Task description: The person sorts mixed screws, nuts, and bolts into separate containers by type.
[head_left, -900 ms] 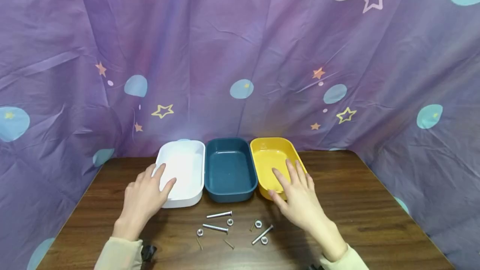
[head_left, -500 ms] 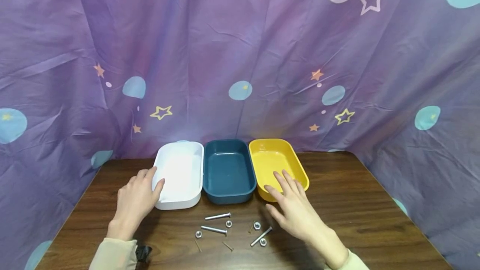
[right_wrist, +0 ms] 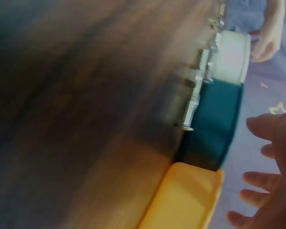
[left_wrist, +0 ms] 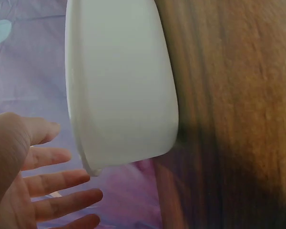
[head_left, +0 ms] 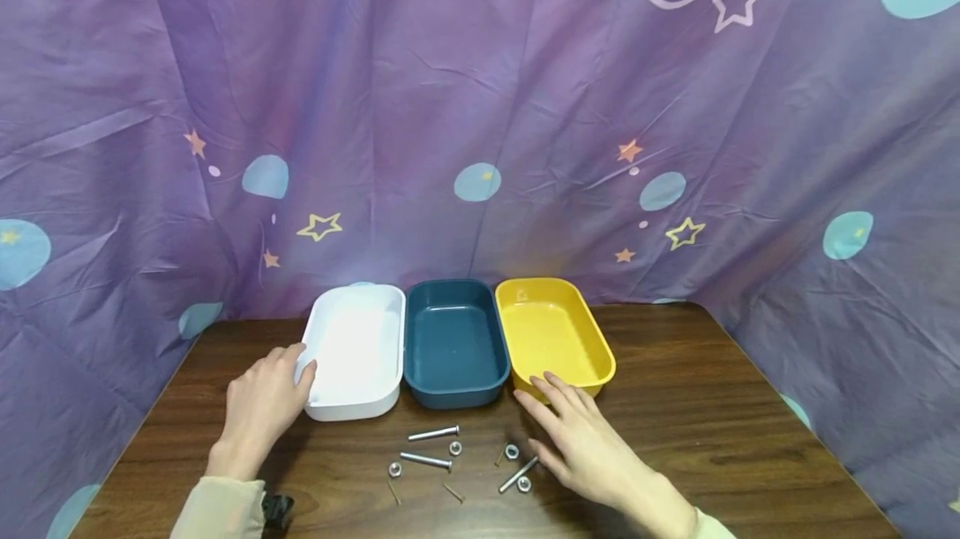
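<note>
Purple fabric point(head_left: 420, 106) printed with stars is hung behind a dark wood-grain table point(head_left: 712, 439), and three trays are lined up along the back: a white tray point(head_left: 352, 410), a dark teal tray point(head_left: 457, 399) and a yellow tray point(head_left: 551, 331). Some hardware's been scattered in front: three silver bolts point(head_left: 426, 460), four hex nuts point(head_left: 395, 469) and three thin brass-coloured fasteners point(head_left: 453, 491), too small to be told as screws or nails. One nut is sandwiched between the head ends of two bolts; another is seen just beside the rightmost bolt. The left hand point(head_left: 258, 406) is held at the white tray's outer side, fingers loose, grip released; whether the rim is touched can't be told. The right hand point(head_left: 573, 443), also relaxed and ungripping, is held by the yellow tray's near end, thumb close to that rightmost bolt.
</note>
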`<state>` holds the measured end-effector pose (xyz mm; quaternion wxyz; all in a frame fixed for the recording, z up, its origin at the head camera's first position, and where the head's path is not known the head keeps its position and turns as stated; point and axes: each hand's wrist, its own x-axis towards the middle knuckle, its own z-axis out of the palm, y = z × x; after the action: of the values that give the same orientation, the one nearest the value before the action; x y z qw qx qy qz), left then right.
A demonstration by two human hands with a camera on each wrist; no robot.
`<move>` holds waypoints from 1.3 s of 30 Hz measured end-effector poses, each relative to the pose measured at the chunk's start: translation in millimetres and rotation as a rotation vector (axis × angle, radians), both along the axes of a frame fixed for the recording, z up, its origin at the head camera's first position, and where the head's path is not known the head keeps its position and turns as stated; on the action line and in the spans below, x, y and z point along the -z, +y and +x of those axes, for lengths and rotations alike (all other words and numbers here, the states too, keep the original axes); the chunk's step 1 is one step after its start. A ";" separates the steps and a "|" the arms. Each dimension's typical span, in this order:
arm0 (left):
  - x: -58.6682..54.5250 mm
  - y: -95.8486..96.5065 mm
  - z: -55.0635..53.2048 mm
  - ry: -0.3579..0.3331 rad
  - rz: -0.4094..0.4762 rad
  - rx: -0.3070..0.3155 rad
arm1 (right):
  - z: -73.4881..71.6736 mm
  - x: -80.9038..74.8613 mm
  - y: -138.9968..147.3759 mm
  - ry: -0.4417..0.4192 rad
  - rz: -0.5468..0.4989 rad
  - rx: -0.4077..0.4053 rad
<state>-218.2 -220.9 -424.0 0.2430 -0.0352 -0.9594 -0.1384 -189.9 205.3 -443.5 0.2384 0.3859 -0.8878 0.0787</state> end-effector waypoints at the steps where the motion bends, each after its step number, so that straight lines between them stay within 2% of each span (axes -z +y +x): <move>1: 0.8 -0.3 -0.6 -0.006 0.003 0.000 | 0.3 2.1 0.6 0.002 -0.002 -0.014; 6: 4.2 -2.3 -4.2 -0.036 0.022 -0.003 | 2.0 11.3 3.6 -0.019 -0.021 -0.084; 9: 5.6 -6.3 -6.9 -0.048 0.044 -0.003 | 3.5 15.6 5.9 -0.041 -0.014 -0.097; 18: 4.3 -24.3 -17.1 -0.130 0.111 -0.033 | -0.6 20.1 14.0 -0.066 0.061 -0.126; 27: 8.2 -31.6 -27.5 -0.211 0.181 -0.046 | -8.1 28.1 15.8 -0.042 0.134 -0.231; 39: 16.6 -33.5 -41.3 -0.274 0.346 -0.046 | -18.4 32.0 19.9 -0.088 0.121 -0.220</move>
<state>-259.5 -254.4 -440.6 0.1158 0.0480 -0.9460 -0.2990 -208.3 225.2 -475.5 0.1652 0.4908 -0.8528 0.0675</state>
